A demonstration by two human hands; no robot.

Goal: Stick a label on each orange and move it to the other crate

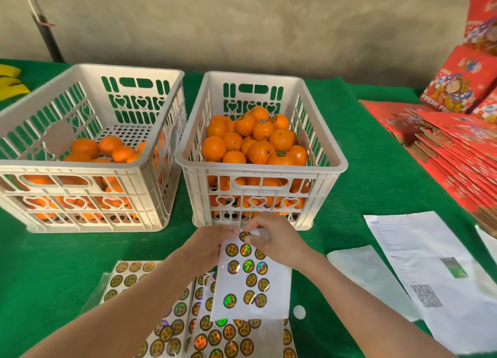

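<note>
The label sheet point(250, 285) is held just before the right crate point(341, 164), its top edge pinched by the left hand point(215, 243) and the right hand point(277, 239) on either side of one round label point(244, 235). Bare green cloth point(363, 196) lies open to the right. The right crate is heaped with oranges point(259, 150); the left crate point(80, 166) holds a low layer.

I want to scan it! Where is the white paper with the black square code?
Head view, right side: the white paper with the black square code lies on the green cloth, right of the right hand, near the stacked red cardboard.

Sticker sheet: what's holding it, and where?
The left hand grips the sticker sheet at its top edge; right hand pinches the topmost label on it.
</note>
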